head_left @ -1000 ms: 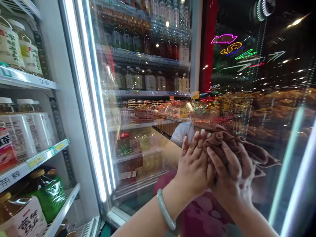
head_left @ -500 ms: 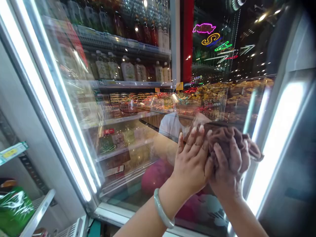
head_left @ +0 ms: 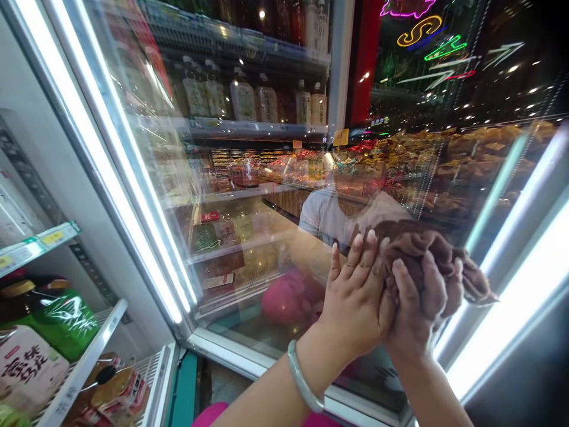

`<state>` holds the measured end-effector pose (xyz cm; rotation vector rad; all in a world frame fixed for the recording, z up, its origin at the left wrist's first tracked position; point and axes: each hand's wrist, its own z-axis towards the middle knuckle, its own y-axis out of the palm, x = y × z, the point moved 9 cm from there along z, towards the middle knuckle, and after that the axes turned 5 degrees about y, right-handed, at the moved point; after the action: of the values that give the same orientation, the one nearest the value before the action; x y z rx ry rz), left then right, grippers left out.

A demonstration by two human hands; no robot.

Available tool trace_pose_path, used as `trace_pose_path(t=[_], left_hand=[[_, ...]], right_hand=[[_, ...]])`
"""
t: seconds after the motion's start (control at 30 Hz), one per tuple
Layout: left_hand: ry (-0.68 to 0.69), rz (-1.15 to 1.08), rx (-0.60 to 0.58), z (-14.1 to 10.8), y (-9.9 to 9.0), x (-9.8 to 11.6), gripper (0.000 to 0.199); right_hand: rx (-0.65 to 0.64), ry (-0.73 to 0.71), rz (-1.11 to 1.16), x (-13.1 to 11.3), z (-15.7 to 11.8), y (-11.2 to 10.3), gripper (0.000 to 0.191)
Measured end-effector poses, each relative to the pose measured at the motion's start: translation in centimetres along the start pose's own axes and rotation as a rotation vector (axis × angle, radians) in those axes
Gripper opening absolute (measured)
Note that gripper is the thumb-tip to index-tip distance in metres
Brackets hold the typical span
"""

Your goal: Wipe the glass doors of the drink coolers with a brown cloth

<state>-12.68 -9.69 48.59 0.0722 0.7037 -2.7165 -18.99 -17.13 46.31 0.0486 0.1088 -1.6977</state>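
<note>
A jade-coloured bangle (head_left: pixel 303 379) circles the wrist of my left hand (head_left: pixel 355 302). That hand lies against the glass pane (head_left: pixel 267 255) of a door, its fingers stretched out and pointing up. Just to its right, my right hand (head_left: pixel 420 308) has its fingers curled over a bunched brown cloth (head_left: pixel 422 246), which it presses to the glass. The hands touch or nearly touch near the left thumb. Reflections of the cloth and of a light-coloured shirt show in the pane.
Bright light strips (head_left: pixel 111 160) run along both sides of the glass. At lower left, fridge shelves (head_left: pixel 95 356) hold a green package (head_left: pixel 66 320), a pale carton (head_left: pixel 29 365) and amber bottles (head_left: pixel 120 391). The door's metal bottom frame (head_left: pixel 231 353) slants below. Bottles and neon signs appear on the glass.
The view has shifted, so more of the left-hand shelves shows and the scene sits further right and partly lower. Both hands keep nearly the same pose, the right one still on the cloth.
</note>
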Motion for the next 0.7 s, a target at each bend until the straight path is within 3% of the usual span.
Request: trace_pose_path(t=[0.13,0.2,0.27,0.37,0.47,0.6,0.7], left_hand=[[0.048,0.074,-0.044,-3.6,1.2,0.8,0.076],[0.080,0.109,-0.083,-4.7,1.6,1.5,0.074],[0.087,0.118,-0.104,-4.9,1.6,2.0,0.075],[0.065,0.067,-0.083,-4.0,0.3,2.2,0.081],[0.026,-0.015,-0.005,-3.8,-1.6,1.5,0.086],[0.060,-0.043,0.035,-5.4,-2.4,0.6,0.076],[0.196,-0.070,-0.036,-6.6,-1.1,1.7,0.072]], right_hand=[[0.034,-0.102,-0.093,0.3,-5.9,-1.6,0.093],[0.042,-0.095,-0.114,1.2,-7.5,-1.9,0.093],[0.088,-0.024,-0.086,2.0,-6.9,-2.1,0.089],[0.141,0.099,-0.033,1.9,-3.2,-1.3,0.080],[0.095,0.019,-0.053,-1.0,-0.4,0.8,0.077],[-0.018,-0.144,-0.071,-4.1,-2.6,2.1,0.072],[-0.073,0.003,-0.048,-1.9,-5.3,1.1,0.071]])
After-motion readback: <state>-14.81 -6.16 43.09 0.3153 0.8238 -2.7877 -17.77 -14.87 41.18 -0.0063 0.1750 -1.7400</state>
